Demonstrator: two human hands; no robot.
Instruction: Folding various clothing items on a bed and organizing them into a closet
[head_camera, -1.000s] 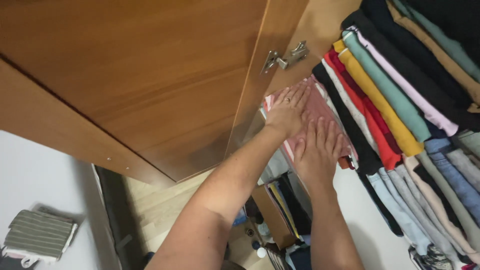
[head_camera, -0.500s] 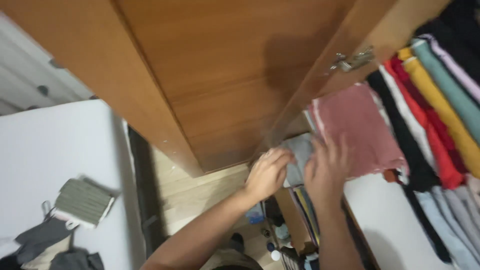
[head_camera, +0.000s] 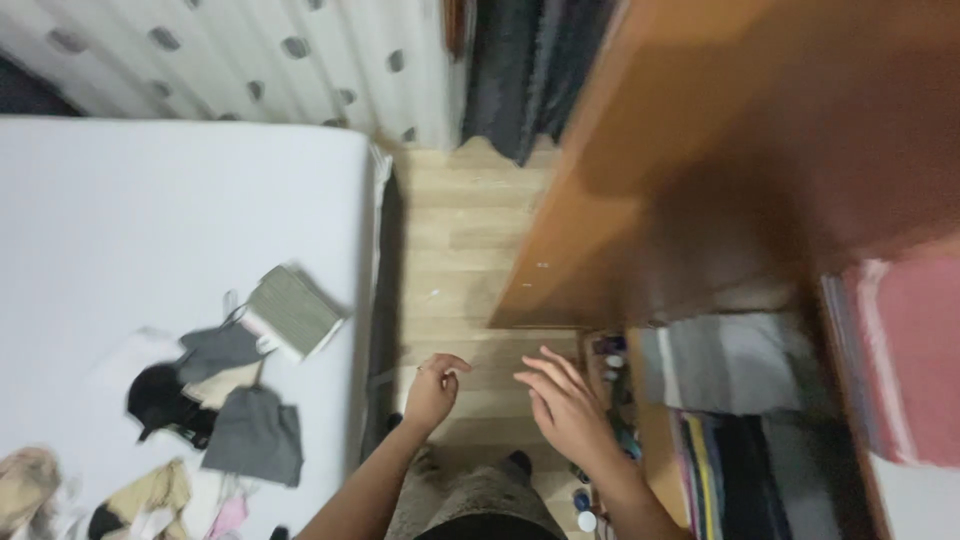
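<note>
Hands, left hand (head_camera: 434, 388) loosely curled and right hand (head_camera: 566, 405) with fingers spread, held nothing above the floor (head_camera: 460, 250), near the wardrobe door (head_camera: 720, 170); swinging toward the folded striped garment (head_camera: 293, 310) on the bed (head_camera: 150, 200) risked striking that door.

Both empty hands, left hand (head_camera: 435, 388) and right hand (head_camera: 562, 404), hover over the wooden floor (head_camera: 455, 250).

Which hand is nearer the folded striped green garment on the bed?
Left. The left hand hangs over the floor just right of the bed edge, nearest the striped green garment; the right hand is farther right, by the wardrobe shelves.
</note>
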